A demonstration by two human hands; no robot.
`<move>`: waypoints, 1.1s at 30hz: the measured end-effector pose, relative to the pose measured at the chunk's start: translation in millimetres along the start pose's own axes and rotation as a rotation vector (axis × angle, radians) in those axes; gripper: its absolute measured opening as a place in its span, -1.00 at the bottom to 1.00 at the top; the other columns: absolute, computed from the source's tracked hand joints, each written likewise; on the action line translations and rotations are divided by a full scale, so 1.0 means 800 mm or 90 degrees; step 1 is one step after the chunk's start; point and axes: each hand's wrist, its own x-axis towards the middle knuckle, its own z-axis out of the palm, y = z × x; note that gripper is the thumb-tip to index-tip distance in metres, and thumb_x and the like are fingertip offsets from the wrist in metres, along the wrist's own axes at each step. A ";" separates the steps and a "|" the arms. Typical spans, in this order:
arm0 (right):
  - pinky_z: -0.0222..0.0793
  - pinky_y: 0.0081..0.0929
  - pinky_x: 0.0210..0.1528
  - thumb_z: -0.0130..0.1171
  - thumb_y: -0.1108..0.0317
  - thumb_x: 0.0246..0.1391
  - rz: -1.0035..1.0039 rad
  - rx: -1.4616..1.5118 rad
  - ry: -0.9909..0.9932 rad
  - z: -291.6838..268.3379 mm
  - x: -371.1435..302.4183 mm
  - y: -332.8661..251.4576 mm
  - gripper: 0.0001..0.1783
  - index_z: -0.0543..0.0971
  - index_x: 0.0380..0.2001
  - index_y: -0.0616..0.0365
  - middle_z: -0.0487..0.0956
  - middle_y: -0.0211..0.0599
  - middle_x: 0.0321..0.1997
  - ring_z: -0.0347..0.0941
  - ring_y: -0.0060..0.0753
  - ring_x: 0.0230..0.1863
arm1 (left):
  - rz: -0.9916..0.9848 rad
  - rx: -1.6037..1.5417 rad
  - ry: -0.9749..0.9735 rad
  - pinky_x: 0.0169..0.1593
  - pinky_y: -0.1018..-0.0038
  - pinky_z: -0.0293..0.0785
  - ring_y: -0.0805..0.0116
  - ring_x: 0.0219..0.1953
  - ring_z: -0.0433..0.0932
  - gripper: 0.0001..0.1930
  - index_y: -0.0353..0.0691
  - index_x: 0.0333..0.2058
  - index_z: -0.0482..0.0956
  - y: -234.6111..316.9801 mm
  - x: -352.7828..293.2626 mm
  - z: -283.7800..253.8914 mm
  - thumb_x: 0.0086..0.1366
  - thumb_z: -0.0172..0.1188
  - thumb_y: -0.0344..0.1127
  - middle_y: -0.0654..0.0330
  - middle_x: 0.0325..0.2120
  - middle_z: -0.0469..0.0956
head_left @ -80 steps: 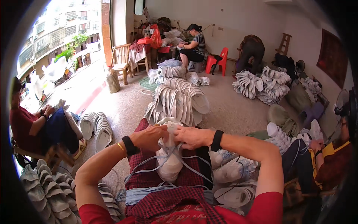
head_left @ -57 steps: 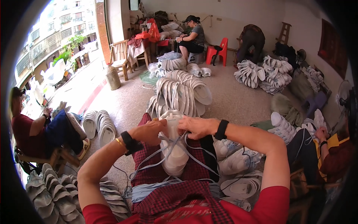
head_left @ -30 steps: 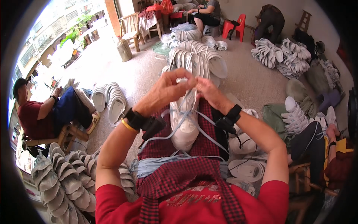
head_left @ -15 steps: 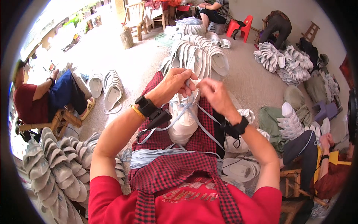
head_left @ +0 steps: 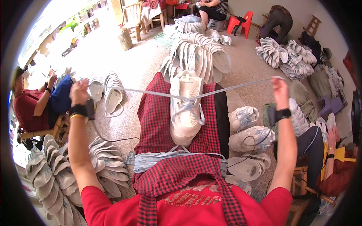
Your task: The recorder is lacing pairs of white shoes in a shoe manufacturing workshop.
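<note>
A white sneaker (head_left: pixel 184 126) rests between my knees on the red-and-black checked apron (head_left: pixel 154 109), its toe toward me. From its lacing a pale blue-grey shoelace (head_left: pixel 235 87) spreads to both sides in a taut, shallow V. My left hand (head_left: pixel 78 93), slightly blurred, grips one end of it far out to the left. The other end is pinched in my right hand (head_left: pixel 280 90), out to the right at about the same height. A loop of lace hangs over the sneaker's front. Across my lap lies a bundle of light blue laces (head_left: pixel 160 160).
Stacked white shoes (head_left: pixel 192 56) stand ahead of my knees. More shoe stacks (head_left: pixel 56 173) are at lower left, and single sneakers (head_left: pixel 252 138) lie by my right leg. Seated co-workers (head_left: pixel 32 98) are on both sides. A red plastic chair (head_left: pixel 241 24) stands at the back.
My hands have moved from close together above the sneaker to far apart, left and right. The shoelace, slack before, is now stretched tight between them and the sneaker.
</note>
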 end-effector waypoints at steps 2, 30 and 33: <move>0.47 -0.69 -0.29 -0.05 0.40 0.32 -0.098 0.081 0.143 -0.095 0.014 -0.048 -0.76 0.61 -0.18 0.23 0.68 -0.14 -0.08 0.64 -0.36 -0.12 | 0.060 -0.084 0.189 0.03 0.48 0.58 0.07 0.14 0.55 -0.50 -0.43 0.24 0.18 0.012 0.014 0.030 0.54 -0.36 -0.16 -0.16 0.06 0.54; 0.46 -0.18 -0.15 0.29 0.29 0.04 -0.298 -0.599 -0.606 0.324 -0.204 0.035 -0.76 0.54 -0.36 0.25 0.62 -0.07 -0.38 0.59 -0.03 -0.26 | 0.272 0.289 -0.749 -0.35 0.49 0.43 0.47 -0.41 0.52 -0.87 -0.28 -0.38 0.71 -0.012 -0.288 0.390 0.06 0.43 -0.44 0.25 -0.39 0.59; 0.47 -0.21 -0.22 0.27 0.24 0.10 -0.277 -0.580 -0.598 0.323 -0.204 0.036 -0.74 0.55 -0.35 0.26 0.63 -0.08 -0.42 0.61 -0.07 -0.32 | 0.301 0.327 -0.694 -0.35 0.48 0.43 0.46 -0.44 0.52 -0.88 -0.27 -0.38 0.71 -0.012 -0.297 0.393 0.05 0.42 -0.46 0.25 -0.47 0.58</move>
